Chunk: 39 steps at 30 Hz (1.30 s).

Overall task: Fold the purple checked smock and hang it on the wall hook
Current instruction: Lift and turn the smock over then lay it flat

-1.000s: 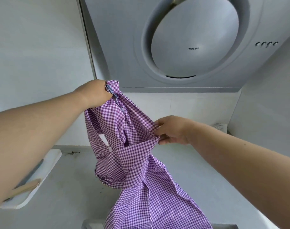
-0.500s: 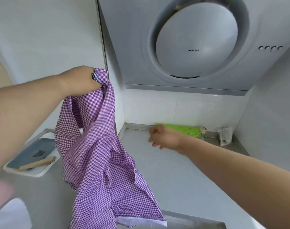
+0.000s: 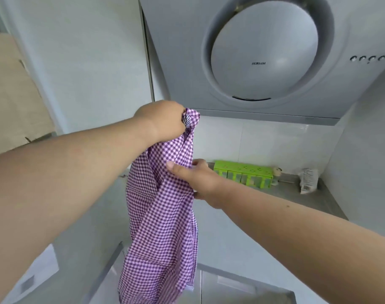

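The purple checked smock (image 3: 163, 218) hangs in a long bunch over the counter, below the range hood. My left hand (image 3: 165, 122) is closed around its top end, held up at the hood's lower left corner. My right hand (image 3: 198, 178) grips the cloth a little lower on its right side, thumb pressed on the front. No wall hook shows in this view.
A grey range hood (image 3: 263, 53) fills the upper right. A green lidded box (image 3: 242, 175) and a small white packet (image 3: 308, 179) stand at the back of the steel counter (image 3: 263, 213). A sink edge (image 3: 242, 281) lies below. A white wall panel (image 3: 88, 62) is on the left.
My right hand let go of the smock, hung free over the counter, and now grips the cloth again below my left hand. The smock has swung back to the right, under the hood.
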Motion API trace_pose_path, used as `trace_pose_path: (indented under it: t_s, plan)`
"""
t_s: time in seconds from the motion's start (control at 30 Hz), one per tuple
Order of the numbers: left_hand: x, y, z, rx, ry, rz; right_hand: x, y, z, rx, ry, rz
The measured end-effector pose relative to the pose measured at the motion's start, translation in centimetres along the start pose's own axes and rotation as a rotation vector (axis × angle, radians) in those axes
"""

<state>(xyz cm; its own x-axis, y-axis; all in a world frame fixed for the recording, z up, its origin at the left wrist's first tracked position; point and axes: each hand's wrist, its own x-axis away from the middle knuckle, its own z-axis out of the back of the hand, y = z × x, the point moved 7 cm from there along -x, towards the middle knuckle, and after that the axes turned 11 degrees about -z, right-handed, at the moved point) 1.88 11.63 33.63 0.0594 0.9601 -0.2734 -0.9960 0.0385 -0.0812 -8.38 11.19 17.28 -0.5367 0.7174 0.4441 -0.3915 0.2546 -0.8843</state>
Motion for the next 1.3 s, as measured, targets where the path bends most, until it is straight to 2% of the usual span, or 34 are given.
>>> trace_pose_path:
  t_s: [0.1,0.23,0.43,0.53,0.67,0.73,0.8,0.87,1.03,1.13,1.23,1.3]
  plan:
    - [-0.5,1.6,-1.0,0.011,-0.01,0.01,0.6,-0.6,1.1,0.134,0.094,0.058]
    - [-0.5,1.6,-2.1,-0.001,-0.051,0.011,-1.1,1.8,5.7,0.288,0.282,-0.034]
    - [-0.3,0.0,-4.4,0.08,-0.174,-0.015,-2.4,4.7,12.5,0.814,0.436,-0.093]
    - [-0.5,-0.6,-5.8,0.115,-0.226,-0.035,-2.1,4.3,16.2,0.818,0.568,-0.101]
    - [-1.2,-0.2,-7.5,0.274,-0.246,-0.082,-0.2,2.7,21.1,0.556,0.827,-0.009]
    - [-1.5,0.8,-7.9,0.38,-0.25,-0.113,0.1,2.7,20.7,0.731,0.825,0.002]
    - [-1.9,2.2,-8.3,0.444,-0.259,-0.158,-0.6,4.1,18.8,0.913,0.739,-0.02]
    - [-2.5,3.4,-8.6,0.467,-0.27,-0.211,-1.6,6.2,17.4,0.953,0.675,-0.078]
    - [-3.3,4.5,-9.3,0.514,-0.283,-0.256,-3.6,12.5,16.8,0.831,0.547,-0.265]
    - [-3.4,5.0,-9.5,0.561,-0.291,-0.281,-4.4,14.9,14.1,0.829,0.427,-0.282]
    - [-3.4,5.2,-9.9,0.582,-0.304,-0.3,-5.2,15.3,13.7,0.655,0.557,-0.244]
    - [-3.4,5.0,-10.2,0.592,-0.313,-0.309,-5.6,15.5,13.5,0.588,0.574,-0.247]
